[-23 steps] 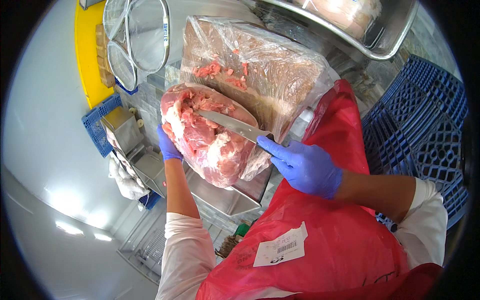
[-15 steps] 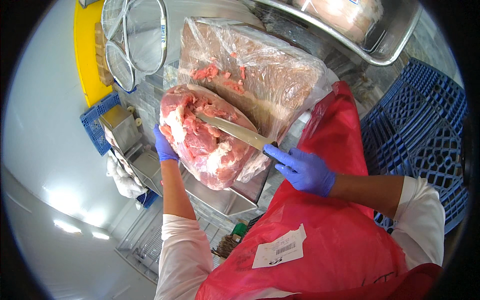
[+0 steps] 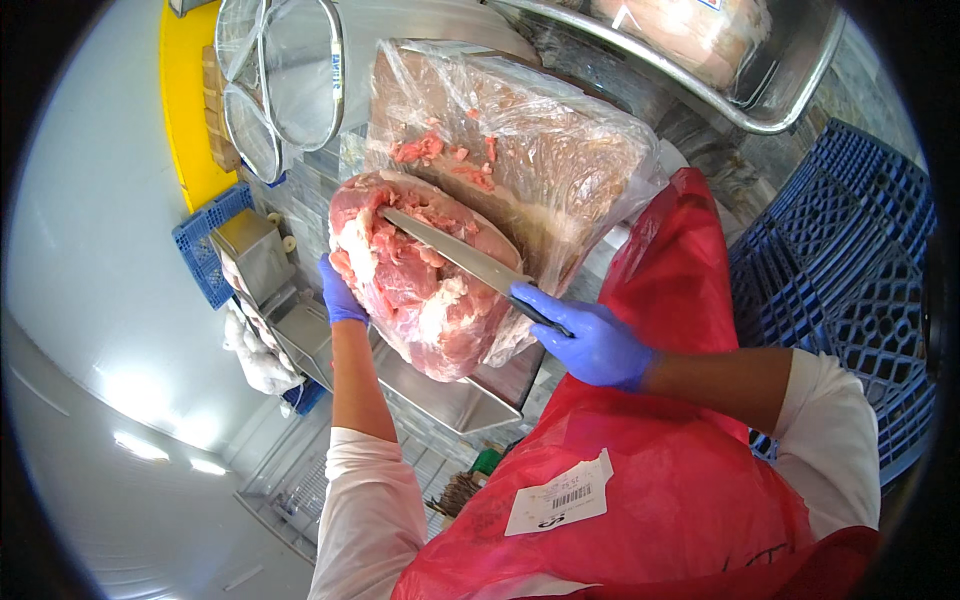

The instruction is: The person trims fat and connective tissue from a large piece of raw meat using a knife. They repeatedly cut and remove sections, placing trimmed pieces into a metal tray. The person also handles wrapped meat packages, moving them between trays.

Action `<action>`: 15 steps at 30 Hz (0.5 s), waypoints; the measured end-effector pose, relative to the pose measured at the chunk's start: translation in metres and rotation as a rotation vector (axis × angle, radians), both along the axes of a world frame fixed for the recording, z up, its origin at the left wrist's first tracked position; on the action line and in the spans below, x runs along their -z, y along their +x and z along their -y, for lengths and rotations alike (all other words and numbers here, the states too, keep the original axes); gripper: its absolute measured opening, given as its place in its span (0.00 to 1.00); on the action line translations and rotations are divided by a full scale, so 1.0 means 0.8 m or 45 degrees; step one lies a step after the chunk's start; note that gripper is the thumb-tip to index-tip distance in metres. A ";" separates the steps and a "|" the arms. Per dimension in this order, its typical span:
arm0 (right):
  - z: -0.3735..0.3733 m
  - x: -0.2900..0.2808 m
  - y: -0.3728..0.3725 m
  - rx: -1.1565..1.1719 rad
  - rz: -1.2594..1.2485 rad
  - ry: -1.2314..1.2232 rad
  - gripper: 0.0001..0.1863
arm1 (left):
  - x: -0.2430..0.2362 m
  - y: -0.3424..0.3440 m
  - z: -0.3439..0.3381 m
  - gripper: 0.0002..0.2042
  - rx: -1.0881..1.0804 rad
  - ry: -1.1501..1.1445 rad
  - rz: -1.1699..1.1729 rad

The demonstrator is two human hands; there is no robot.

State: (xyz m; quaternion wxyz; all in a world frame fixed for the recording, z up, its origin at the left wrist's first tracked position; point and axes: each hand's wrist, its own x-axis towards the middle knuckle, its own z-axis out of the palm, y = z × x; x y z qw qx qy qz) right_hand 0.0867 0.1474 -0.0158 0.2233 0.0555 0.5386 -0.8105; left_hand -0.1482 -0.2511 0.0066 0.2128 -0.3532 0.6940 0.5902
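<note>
A large piece of raw pink meat (image 3: 405,300) with white fat lies at the near left of a board wrapped in clear plastic (image 3: 570,130). My left hand (image 3: 340,290), in a blue glove, grips the meat's left side, its fingertips partly hidden. My gloved right hand (image 3: 595,340) holds the black handle of a long knife (image 3: 470,258), whose blade lies diagonally over the top of the meat with its tip among the loose cut flesh. Small red scraps (image 3: 420,148) rest on the plastic beyond the meat, and a steel tray (image 3: 450,405) shows below it.
A steel pan (image 3: 772,123) with wrapped meat is at top right. Blue plastic racks (image 3: 830,260) stand at the right, beside my red apron (image 3: 660,500). Ringed frames with clear bags (image 3: 280,80), a yellow panel (image 3: 185,120) and steel containers (image 3: 245,240) line the left.
The knife and my right hand have shifted up and to the left, so the blade's tip sits farther along the meat. My left hand stays on the meat.
</note>
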 end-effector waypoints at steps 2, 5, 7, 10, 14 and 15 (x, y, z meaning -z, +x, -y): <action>0.022 0.005 -0.010 0.164 0.034 -0.182 0.28 | 0.003 0.000 -0.029 0.18 0.000 -0.014 -0.029; 0.028 0.008 -0.016 0.358 0.012 -0.387 0.28 | 0.004 0.001 -0.036 0.17 -0.024 -0.010 -0.044; -0.012 -0.001 -0.015 0.269 -0.096 -0.213 0.28 | 0.003 0.005 -0.049 0.18 -0.050 -0.038 -0.059; -0.089 -0.030 -0.026 -0.248 -0.172 0.387 0.26 | 0.019 0.017 0.035 0.23 -0.051 0.014 -0.074; -0.127 -0.068 -0.067 -0.430 -0.318 0.777 0.25 | -0.021 0.030 -0.045 0.31 -0.133 0.016 0.013; -0.132 -0.075 -0.077 -0.439 -0.370 0.847 0.25 | -0.018 0.037 -0.039 0.32 -0.173 0.044 0.021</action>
